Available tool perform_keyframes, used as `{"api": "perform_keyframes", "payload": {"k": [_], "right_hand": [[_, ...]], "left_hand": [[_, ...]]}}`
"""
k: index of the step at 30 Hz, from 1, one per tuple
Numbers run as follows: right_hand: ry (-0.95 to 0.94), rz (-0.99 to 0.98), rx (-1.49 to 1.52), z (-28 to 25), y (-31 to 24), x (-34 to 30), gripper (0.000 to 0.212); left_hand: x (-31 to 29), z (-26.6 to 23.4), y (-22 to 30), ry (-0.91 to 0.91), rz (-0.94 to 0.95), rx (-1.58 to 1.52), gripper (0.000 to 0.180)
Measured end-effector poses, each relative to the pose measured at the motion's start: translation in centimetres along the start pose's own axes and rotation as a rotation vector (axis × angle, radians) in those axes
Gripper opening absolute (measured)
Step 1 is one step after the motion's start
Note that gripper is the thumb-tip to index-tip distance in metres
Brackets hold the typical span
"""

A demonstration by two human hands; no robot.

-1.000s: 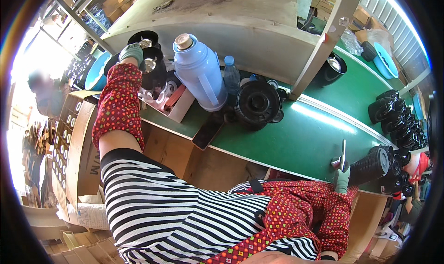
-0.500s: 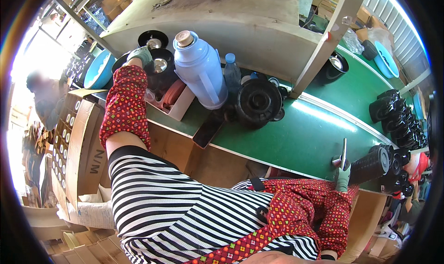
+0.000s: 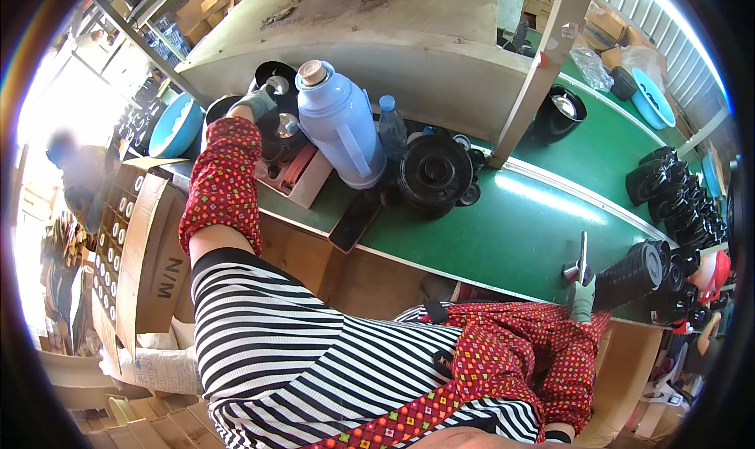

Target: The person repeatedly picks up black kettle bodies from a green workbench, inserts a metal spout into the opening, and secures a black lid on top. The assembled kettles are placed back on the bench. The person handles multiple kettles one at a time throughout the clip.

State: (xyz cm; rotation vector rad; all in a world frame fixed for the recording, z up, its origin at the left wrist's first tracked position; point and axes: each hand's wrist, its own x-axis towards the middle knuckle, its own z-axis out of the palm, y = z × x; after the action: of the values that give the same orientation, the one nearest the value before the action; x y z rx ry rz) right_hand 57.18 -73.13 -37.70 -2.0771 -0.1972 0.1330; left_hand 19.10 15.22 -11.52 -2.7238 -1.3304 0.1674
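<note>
My left hand (image 3: 255, 101) has shifted rightward, toward the blue flask (image 3: 338, 126), and the black pots around it have come across too, so the near pot (image 3: 279, 149) and the rear pot (image 3: 271, 69) now sit closer to the flask. My right hand (image 3: 582, 301) has stayed put at the other end of the green bench (image 3: 472, 244).

From where I sit, the left fingers look bent over among the pot rims, with another dark pot (image 3: 220, 107) on their left. The glove hides the contact, so I can't tell whether they are closed on a rim or merely resting; a rim would be the natural place to pull from, I judge. Silver pieces show inside the near and rear pots, whose mouths face up, presumably so those pieces stay in.

The right fingers are curled around the lower part of a metal tool (image 3: 583, 252), its rod standing up clear of the glove. I read that as a low hold for steadiness. Just beside it, a stack of black cups (image 3: 629, 276) lies nested on its side, probably to save room.

A small open box (image 3: 311, 180) sits in front of the flask, its walls likely there to keep loose reddish parts together. A phone (image 3: 355, 221) lies by the bench edge, within easy reach.
</note>
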Motion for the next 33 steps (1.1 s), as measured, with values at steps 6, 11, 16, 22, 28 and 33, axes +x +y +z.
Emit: {"api": "perform_keyframes", "payload": {"k": [6,11,16,22,28,33], "right_hand": [[0.017,0.010,0.090,0.1,0.4,0.3,0.056],[-0.019,0.096,0.017,0.2,-1.0,0.1,0.058],[-0.057,-0.025,0.073,-2.4,2.6,0.6,0.056],[-0.032,-0.035,0.101,-0.6,1.3,0.4,0.053],[0.015,0.026,0.024,-0.1,-1.2,-0.6,0.054],[-0.046,0.004,0.106,-0.7,0.9,0.5,0.054]], "left_hand": [[-0.6,-2.2,-1.1,0.097,0.087,-0.140,0.053],[-5.2,-2.9,-1.7,0.606,-0.009,-0.236,0.047],[-11.3,-3.0,-2.8,1.048,-0.637,-0.856,0.077],[-10.0,4.8,-5.9,0.603,-0.606,-1.994,0.065],[-10.4,5.3,-4.7,0.605,-0.648,-2.025,0.066],[-10.7,5.1,-4.6,0.656,-0.664,-1.988,0.069]]}}
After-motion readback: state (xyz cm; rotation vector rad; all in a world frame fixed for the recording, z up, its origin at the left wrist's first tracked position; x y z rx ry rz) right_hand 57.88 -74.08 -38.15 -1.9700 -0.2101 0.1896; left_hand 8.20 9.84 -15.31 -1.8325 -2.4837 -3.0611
